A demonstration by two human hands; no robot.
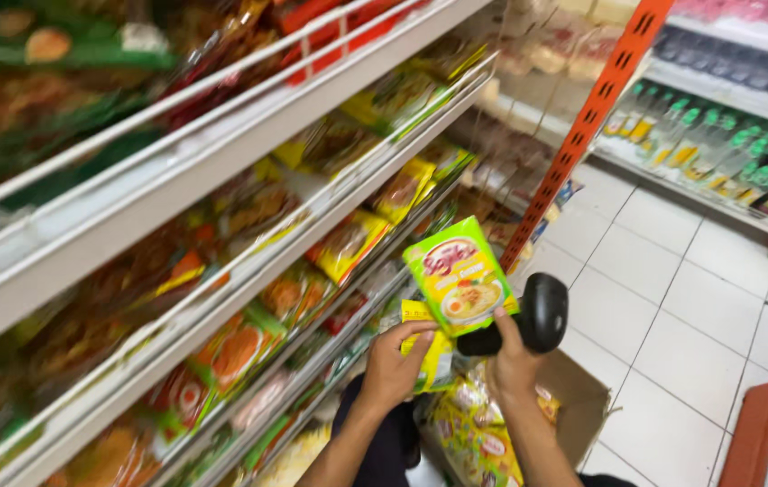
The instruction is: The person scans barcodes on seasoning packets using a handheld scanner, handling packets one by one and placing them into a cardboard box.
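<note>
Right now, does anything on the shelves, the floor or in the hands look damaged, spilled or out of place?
Nothing stands out. The right hand holds a green-and-yellow food packet together with a black handheld scanner; the left hand holds a yellow packet. The white tiled floor shows no spill.

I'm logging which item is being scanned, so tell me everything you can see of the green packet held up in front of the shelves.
The green packet is a flat, glossy sachet, light green with a yellow band and a picture of a bowl of food. It stands upright, tilted slightly, its front facing the camera. The right hand pinches its lower edge while also gripping a black handheld scanner just behind it.
</note>
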